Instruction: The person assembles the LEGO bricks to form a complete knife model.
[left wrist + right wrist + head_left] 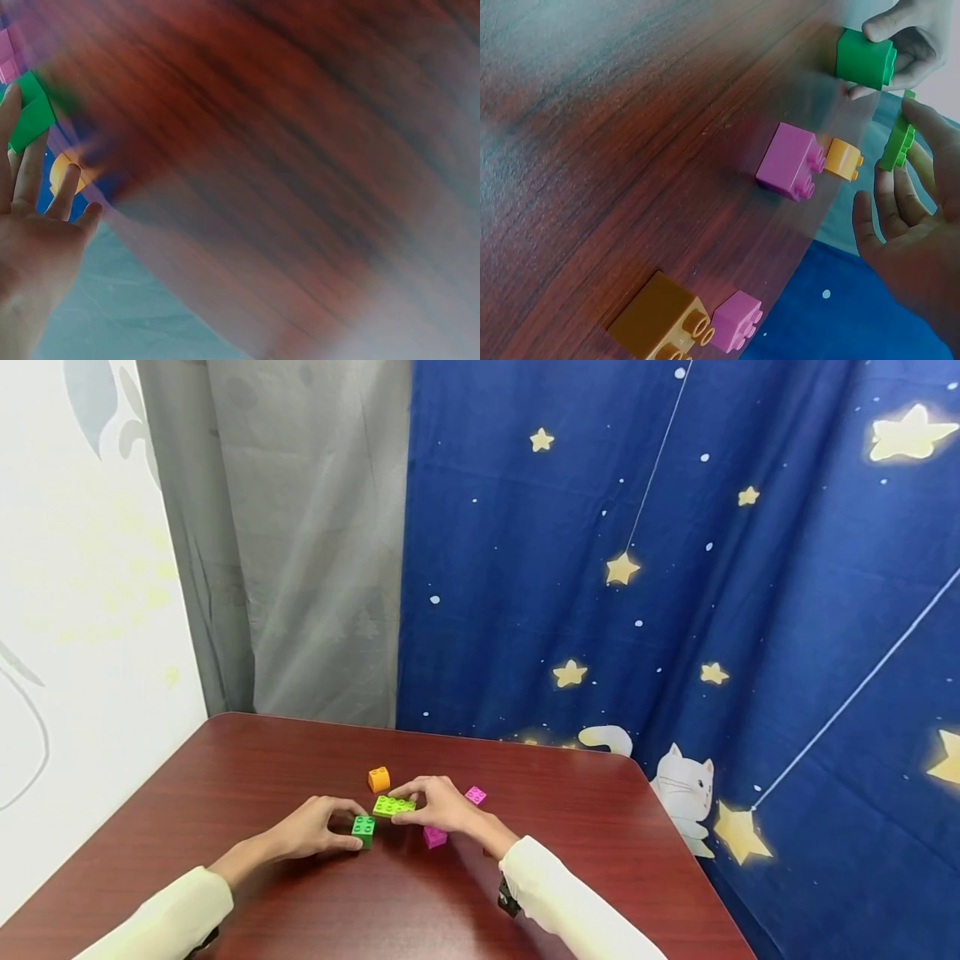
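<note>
My left hand (318, 828) pinches a dark green building block (363, 831) between thumb and fingers, its studs facing up. In the left wrist view that green block (31, 112) shows at the left edge, fingers around it. Just to the right, my right hand (444, 806) grips a flat lime-green building plate (393, 807) by its right end. From the right wrist view, the lime plate (898, 139) is seen edge-on between thumb and fingertips, held above the tabletop. The green block and the plate are close together but apart.
An orange block (378, 779) with a rounded side stands beyond the plate. One magenta block (435, 837) lies below my right hand, and a second pink block (476, 795) sits behind it. A brown block (660, 315) is near my right wrist. All are on the dark red wooden table (337, 910).
</note>
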The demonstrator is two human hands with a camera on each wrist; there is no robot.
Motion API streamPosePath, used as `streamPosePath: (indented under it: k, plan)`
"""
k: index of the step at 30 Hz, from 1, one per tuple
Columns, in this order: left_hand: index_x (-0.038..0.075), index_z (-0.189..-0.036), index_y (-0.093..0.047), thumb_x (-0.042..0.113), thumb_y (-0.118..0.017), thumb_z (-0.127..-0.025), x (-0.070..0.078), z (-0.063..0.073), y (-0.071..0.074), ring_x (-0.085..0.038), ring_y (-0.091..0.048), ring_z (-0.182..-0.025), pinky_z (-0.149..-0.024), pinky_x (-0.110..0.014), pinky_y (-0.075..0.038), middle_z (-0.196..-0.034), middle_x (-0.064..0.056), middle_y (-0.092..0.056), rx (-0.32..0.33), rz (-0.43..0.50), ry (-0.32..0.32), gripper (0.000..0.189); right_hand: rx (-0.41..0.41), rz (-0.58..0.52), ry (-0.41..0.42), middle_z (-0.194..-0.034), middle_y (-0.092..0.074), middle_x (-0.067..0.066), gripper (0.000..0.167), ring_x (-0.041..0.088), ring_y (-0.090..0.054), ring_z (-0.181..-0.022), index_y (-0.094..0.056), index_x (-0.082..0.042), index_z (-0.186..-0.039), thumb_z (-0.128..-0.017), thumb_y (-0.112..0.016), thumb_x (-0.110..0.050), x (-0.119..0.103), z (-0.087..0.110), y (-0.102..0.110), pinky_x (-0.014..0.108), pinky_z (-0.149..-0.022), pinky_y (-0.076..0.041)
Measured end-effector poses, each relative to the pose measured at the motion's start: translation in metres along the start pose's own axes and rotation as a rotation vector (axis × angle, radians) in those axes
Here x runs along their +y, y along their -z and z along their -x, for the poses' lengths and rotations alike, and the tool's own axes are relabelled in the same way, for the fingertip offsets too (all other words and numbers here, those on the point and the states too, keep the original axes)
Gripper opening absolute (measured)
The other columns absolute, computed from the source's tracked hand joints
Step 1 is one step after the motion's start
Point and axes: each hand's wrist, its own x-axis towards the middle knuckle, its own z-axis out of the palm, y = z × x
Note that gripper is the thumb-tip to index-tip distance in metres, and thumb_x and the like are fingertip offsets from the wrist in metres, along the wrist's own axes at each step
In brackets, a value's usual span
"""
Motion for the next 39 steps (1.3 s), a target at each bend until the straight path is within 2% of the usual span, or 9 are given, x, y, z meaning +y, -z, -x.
streamPosePath:
  k: [9,14,18,23,31,39]
  plan:
    - [0.011,-0.117,-0.072,0.031,-0.085,-0.088,0.000,0.000,0.000,-0.020,-0.073,-0.102,-0.088,-0.043,-0.059,-0.112,-0.002,-0.074,-0.001,-0.020,0.017,0.039,-0.013,0.061,0.045,-0.102,-0.073,-0.010,0.039,0.021,-0.066,-0.089,-0.078,-0.019,-0.124,-0.088,-0.086,-0.032,-0.013,-0.007,-0.007,0.011,-0.066,-0.041]
    - [0.010,-0.118,-0.072,0.029,-0.085,-0.088,0.000,0.001,-0.001,-0.018,-0.073,-0.101,-0.087,-0.040,-0.060,-0.111,0.000,-0.074,-0.001,0.001,0.015,0.038,-0.037,0.071,0.048,-0.101,-0.071,-0.010,0.038,0.010,-0.062,-0.084,-0.078,-0.019,-0.123,-0.088,-0.085,-0.032,-0.019,-0.012,-0.014,0.010,-0.068,-0.041]
    - [0.012,-0.118,-0.072,0.030,-0.086,-0.088,-0.001,0.001,-0.002,-0.014,-0.072,-0.100,-0.086,-0.035,-0.059,-0.110,0.004,-0.074,0.006,-0.016,0.008,0.037,-0.042,0.075,0.071,-0.103,-0.071,-0.009,0.037,0.004,-0.057,-0.081,-0.078,-0.019,-0.122,-0.089,-0.085,-0.032,-0.020,-0.014,-0.017,0.010,-0.068,-0.043]
    - [0.013,-0.117,-0.071,0.033,-0.086,-0.087,-0.002,0.000,-0.002,-0.013,-0.072,-0.101,-0.087,-0.032,-0.058,-0.109,0.006,-0.074,0.015,-0.041,0.014,0.039,-0.051,0.084,0.078,-0.108,-0.072,-0.007,0.036,0.004,-0.058,-0.084,-0.077,-0.019,-0.123,-0.089,-0.085,-0.032,-0.021,-0.015,-0.019,0.010,-0.070,-0.043]
    - [0.013,-0.117,-0.070,0.032,-0.087,-0.086,-0.002,0.000,-0.002,-0.012,-0.071,-0.098,-0.084,-0.030,-0.058,-0.110,0.004,-0.074,0.015,-0.026,0.030,0.041,-0.072,0.083,0.083,-0.110,-0.072,-0.005,0.037,0.012,-0.063,-0.089,-0.077,-0.019,-0.124,-0.090,-0.084,-0.031,-0.023,-0.017,-0.023,0.010,-0.072,-0.042]
    - [0.015,-0.114,-0.069,0.032,-0.088,-0.085,-0.001,0.000,-0.001,-0.006,-0.067,-0.090,-0.080,-0.026,-0.057,-0.107,0.006,-0.075,0.029,-0.015,0.014,0.039,-0.071,0.062,0.070,-0.106,-0.074,-0.012,0.037,0.003,-0.062,-0.086,-0.076,-0.019,-0.124,-0.090,-0.084,-0.032,-0.022,-0.019,-0.025,0.010,-0.073,-0.045]
